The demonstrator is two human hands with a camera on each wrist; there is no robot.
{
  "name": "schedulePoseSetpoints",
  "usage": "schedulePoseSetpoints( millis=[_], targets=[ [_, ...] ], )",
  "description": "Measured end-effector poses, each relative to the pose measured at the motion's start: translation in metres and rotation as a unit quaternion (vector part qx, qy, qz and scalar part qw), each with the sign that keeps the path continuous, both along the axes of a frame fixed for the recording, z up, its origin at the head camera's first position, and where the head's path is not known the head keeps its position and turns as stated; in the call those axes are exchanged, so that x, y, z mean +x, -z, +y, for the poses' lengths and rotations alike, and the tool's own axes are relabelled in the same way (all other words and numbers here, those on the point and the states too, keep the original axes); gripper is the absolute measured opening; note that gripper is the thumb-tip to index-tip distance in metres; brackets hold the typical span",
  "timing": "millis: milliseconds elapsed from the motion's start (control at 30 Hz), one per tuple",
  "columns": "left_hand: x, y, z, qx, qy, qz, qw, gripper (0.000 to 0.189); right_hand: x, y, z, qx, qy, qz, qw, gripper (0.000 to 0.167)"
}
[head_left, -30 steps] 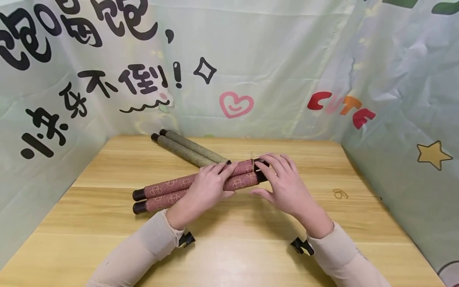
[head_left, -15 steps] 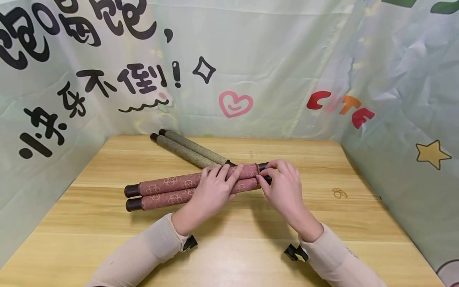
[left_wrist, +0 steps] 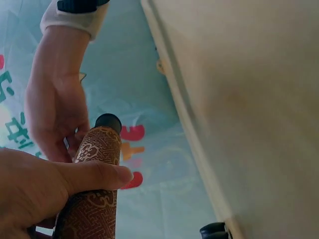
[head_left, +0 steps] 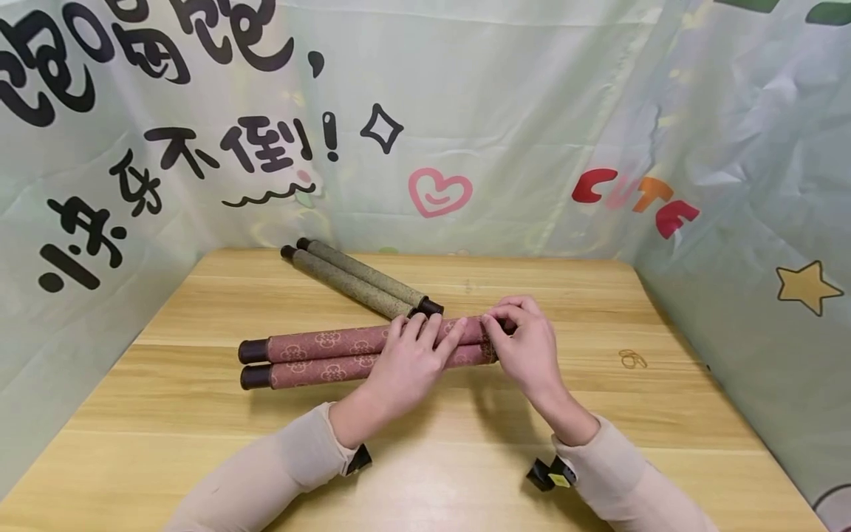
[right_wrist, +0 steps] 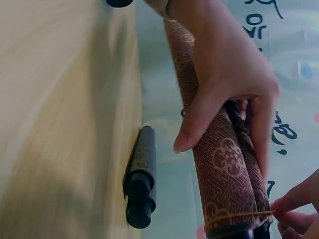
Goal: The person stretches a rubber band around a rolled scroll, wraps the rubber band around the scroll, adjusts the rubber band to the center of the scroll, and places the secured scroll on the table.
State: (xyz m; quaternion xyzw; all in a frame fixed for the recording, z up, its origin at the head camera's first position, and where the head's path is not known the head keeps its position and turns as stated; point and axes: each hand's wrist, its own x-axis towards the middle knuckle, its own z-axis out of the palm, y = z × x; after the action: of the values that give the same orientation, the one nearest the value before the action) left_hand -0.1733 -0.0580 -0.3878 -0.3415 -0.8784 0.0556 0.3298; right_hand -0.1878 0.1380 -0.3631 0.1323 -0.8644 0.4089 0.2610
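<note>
My left hand (head_left: 407,369) clamps the red scroll (head_left: 339,366) above the table (head_left: 439,473); my right hand (head_left: 530,351) pinches the elastic band (right_wrist: 239,215) around its end. Apparent step: band seating; next likely requires even tension.

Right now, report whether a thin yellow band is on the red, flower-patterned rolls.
On: the yellow band crosses both red rolls near one end; the right hand pinches it.

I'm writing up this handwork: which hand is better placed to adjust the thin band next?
Probably the right hand: it pinches the thin band near the red scroll's end, while the left hand grips the scroll farther along.
</note>
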Motion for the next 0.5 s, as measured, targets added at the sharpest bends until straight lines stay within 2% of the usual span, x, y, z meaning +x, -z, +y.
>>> schedulePoseSetpoints(
  millis=[167,267,500],
  targets=[
    [0.005,0.003,0.005,-0.012,0.014,0.012,0.9998,0.060,0.001,0.004,-0.006,0.052,0.001,0.022,0.9984,0.005],
    [0.006,0.004,0.005,-0.012,0.018,0.005,0.9998,0.061,0.000,0.001,-0.005,0.074,-0.001,0.014,0.9972,0.006],
    [0.008,0.004,0.004,-0.013,0.032,-0.014,0.9993,0.061,-0.004,-0.009,0.007,0.078,-0.018,-0.082,0.9935,0.010]
  ],
)
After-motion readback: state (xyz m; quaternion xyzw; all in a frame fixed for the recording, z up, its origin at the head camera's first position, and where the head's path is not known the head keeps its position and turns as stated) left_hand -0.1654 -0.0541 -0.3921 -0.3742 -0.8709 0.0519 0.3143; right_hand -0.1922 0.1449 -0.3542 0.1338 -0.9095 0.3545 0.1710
